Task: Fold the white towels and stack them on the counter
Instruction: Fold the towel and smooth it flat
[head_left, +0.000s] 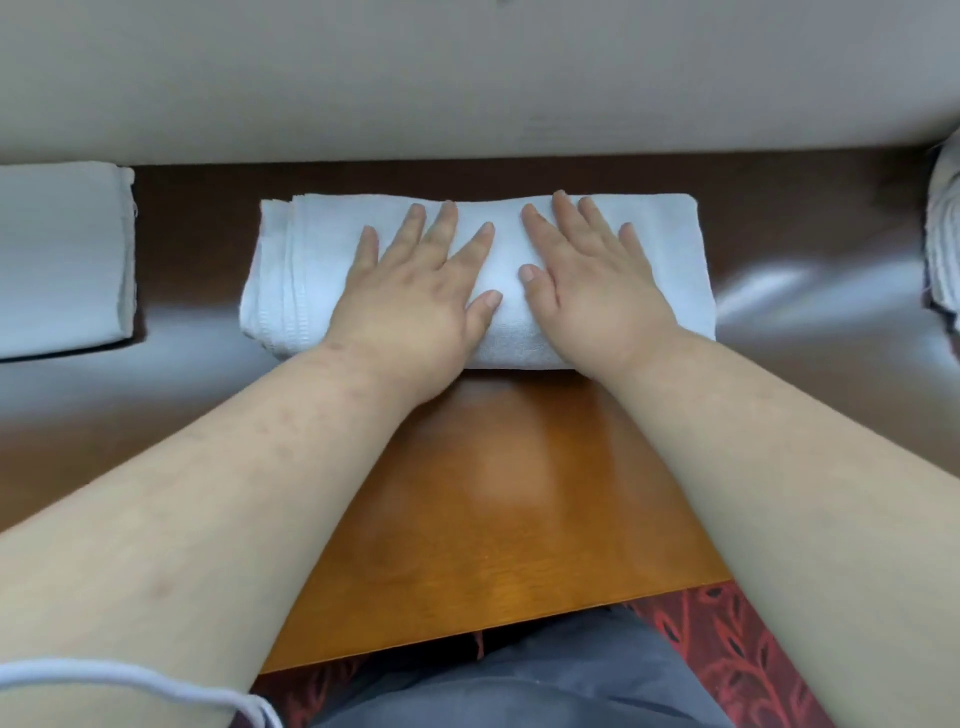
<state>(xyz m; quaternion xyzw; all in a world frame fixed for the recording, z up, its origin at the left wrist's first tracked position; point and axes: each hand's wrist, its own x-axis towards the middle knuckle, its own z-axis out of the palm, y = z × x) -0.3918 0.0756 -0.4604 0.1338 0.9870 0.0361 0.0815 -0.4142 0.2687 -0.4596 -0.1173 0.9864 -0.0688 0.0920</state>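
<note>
A folded white towel (291, 270) lies as a thick rectangle on the wooden counter (493, 493), close to the back wall. My left hand (415, 296) rests flat on the towel's middle left, fingers spread. Beside it, my right hand (592, 291) lies flat on the middle right, fingers spread too. Both palms press down on the cloth and neither grips it. Another folded white towel (62, 254) sits at the far left of the counter. At the far right edge a pile of white towels (943, 244) is partly in view.
A plain beige wall (467, 78) runs along the back of the counter. The counter's front edge is near my body, with red patterned carpet (727, 649) below. Bare counter lies between the towels.
</note>
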